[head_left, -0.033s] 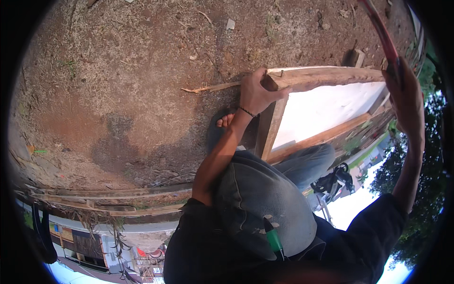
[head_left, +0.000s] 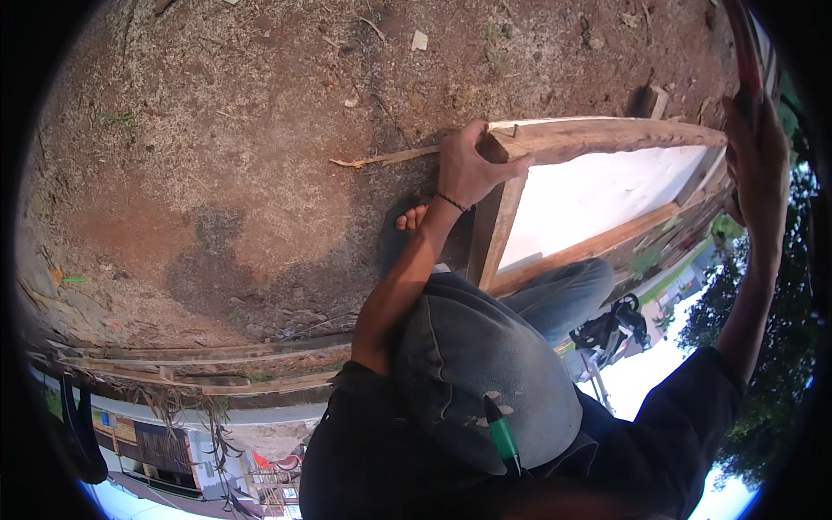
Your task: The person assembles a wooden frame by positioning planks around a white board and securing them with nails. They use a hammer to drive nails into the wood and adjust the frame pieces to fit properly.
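My left hand [head_left: 472,169] is closed round the corner of a wooden frame [head_left: 607,137], thumb on one side and fingers on the other. The frame is built of rough brown bars around a white panel [head_left: 598,204]. A nail [head_left: 516,131] sticks up from the top bar beside that hand. Raised at the far right, my right hand [head_left: 760,152] is wrapped round the long red handle [head_left: 745,48] of a tool. The tool's far end is cut off by the rim of the view, so its kind does not show.
Brown soil strewn with wood shavings surrounds the frame. A thin splintered stick [head_left: 390,158] and a small wood block [head_left: 656,102] lie nearby. A green pen-like tool [head_left: 501,435] rests by my knee. Planks [head_left: 208,354] lie to the left; a motorcycle [head_left: 611,329] stands beyond.
My right hand has moved a little to the right, away from the frame, carrying the red-handled tool. My left hand keeps its grip on the frame's corner.
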Motion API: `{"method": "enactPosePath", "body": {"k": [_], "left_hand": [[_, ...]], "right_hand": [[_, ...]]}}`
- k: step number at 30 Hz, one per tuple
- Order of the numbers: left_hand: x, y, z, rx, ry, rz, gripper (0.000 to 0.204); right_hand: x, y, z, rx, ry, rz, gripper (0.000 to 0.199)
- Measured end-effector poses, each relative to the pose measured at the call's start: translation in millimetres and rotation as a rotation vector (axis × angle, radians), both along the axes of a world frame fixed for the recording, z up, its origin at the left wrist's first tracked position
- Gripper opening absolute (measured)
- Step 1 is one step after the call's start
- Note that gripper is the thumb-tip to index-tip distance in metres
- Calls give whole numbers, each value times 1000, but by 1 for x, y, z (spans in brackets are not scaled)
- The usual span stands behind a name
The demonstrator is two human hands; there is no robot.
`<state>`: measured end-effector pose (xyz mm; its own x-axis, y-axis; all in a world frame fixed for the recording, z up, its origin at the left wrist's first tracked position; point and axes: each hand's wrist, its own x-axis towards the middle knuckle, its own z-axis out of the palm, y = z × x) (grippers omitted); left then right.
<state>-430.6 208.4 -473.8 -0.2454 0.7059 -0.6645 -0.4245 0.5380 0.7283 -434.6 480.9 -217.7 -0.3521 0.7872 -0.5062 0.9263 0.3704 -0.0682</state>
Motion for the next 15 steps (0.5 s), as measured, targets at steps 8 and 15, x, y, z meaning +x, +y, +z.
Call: {"method": "enactPosePath", "body": {"k": [8,15], "left_hand": [[2,7,-18,61,39,131,60],[3,6,-17,81,-17,87,61]], "right_hand": [[11,-12,-11,-348,-302,604,16],[71,-65,-41,-30,-27,411,11]]}}
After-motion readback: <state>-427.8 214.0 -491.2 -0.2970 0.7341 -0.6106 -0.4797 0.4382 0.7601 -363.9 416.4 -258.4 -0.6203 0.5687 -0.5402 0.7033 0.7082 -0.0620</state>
